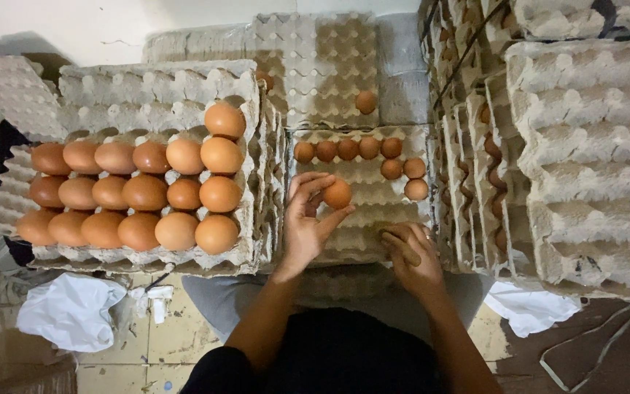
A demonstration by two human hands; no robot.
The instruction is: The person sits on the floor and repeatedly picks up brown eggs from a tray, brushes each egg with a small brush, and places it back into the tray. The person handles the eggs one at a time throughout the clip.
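Smooth brown egg [337,195] in left hand [306,219], over pulpy grey tray [373,219]

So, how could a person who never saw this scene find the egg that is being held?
Find the grey egg tray in the middle, directly in front of the person, between the fuller tray on the left and the tray stacks on the right. The brown egg sits above it in the fingertips of the left hand. Unlike every other egg, it rests in no cup.

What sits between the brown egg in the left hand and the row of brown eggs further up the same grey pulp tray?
Head view: only bare cups of the grey pulp tray lie between the held brown egg in the left hand and the row of brown eggs.
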